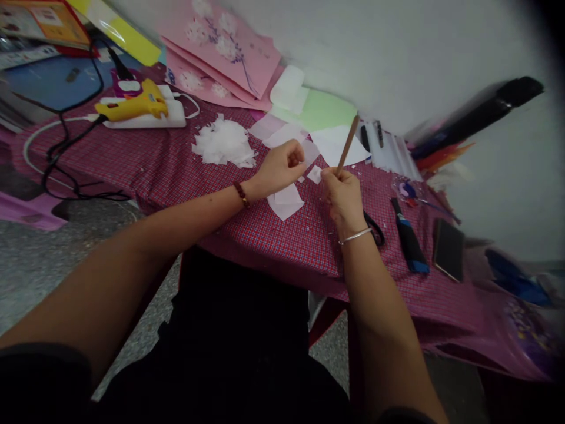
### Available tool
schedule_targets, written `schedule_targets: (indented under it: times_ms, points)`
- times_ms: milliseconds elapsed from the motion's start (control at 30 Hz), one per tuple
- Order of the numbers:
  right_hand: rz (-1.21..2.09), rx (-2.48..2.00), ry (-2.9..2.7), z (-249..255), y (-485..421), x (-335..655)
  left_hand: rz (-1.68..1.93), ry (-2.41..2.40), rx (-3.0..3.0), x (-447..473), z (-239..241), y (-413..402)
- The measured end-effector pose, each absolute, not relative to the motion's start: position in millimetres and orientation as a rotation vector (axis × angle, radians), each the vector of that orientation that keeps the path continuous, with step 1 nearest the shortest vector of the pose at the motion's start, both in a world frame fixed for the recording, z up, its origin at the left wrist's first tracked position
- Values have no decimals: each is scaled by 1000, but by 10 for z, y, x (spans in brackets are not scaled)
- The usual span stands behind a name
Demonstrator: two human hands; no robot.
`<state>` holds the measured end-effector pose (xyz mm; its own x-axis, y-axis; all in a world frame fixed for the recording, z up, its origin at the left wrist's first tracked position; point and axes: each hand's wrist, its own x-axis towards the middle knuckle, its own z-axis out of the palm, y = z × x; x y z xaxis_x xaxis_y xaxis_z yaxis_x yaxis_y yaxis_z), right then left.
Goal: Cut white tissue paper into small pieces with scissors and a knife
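Observation:
My right hand (343, 195) is closed around a slim brown stick (348, 144), which points up and away from me. A small white paper square (315, 174) is at its fingertips; whether they grip it I cannot tell. To its left, my left hand (281, 167) hovers over the table with fingers curled toward the thumb, and anything pinched in it is hidden. Below that hand lies a folded piece of thin white paper (286, 202). A heap of small white paper squares (225, 141) sits on the left, and translucent sheets (285, 132) lie behind my hands.
A red checked cloth (265, 232) covers the table. At left, a yellow glue gun (136, 104) rests on a white power strip (176, 115) amid black cables. Pink flower cards (238, 47) lean at the wall. A black-and-blue tool (410, 241) and dark phone-like slab (449, 249) lie right.

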<state>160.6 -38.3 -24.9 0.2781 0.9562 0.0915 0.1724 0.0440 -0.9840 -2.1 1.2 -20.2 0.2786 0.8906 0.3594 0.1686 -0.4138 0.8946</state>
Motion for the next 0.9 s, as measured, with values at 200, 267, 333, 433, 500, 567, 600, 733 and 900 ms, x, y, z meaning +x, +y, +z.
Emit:
schedule_targets:
  times_ms: [200,267,333,433,500,567,600,733,900]
  points:
    - [673,-1382,-1234,-221,-392,1566,792,758,1693,-17,-158,-81]
    - [640,-1381,-1300,-208,-410,1547,788,730,1665,-10,-183,-78]
    - [615,-1387,-1355,-201,-422,1534,789,717,1651,-10,-205,-65]
    - [601,-1408,-1403,-212,-420,1533,797,746,1650,-14,-212,-52]
    - [590,-1420,-1414,-232,-411,1542,798,802,1664,-14,-204,-50]
    - [593,-1426,-1401,-254,-399,1553,796,852,1676,-13,-191,-49]
    - [606,-1427,-1379,-262,-393,1559,798,868,1677,-12,-186,-48]
    - [693,-1430,-1235,-266,-374,1578,812,887,1656,-13,-175,-44]
    - [817,-1449,-1117,-245,-377,1585,819,912,1639,-10,-182,-39]
